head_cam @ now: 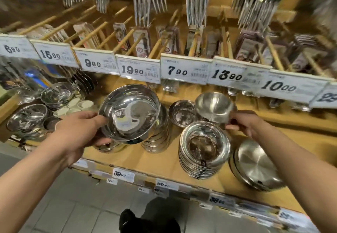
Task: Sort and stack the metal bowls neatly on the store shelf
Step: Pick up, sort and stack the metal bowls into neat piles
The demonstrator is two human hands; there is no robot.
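Upper shelf rail price tags, left to right, 6.90, 15.90, 9.90, 19.90, 7.90, 13.90, 10.00, lower shelf edge tags 39.90, 39.90, 38.90, small print unreadable

I'm seeing warm overhead light glaring off the metal bowls, while the hanging cutlery is smearing (wide-angle bending the edges).

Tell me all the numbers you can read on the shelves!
Upper shelf tags:
"6 90"
"15 90"
"9 90"
"19 90"
"7 90"
"13 90"
"10 00"
Lower shelf edge tags:
"39 90"
"39 90"
Barcodes, small print and remaining tags: too blurred.
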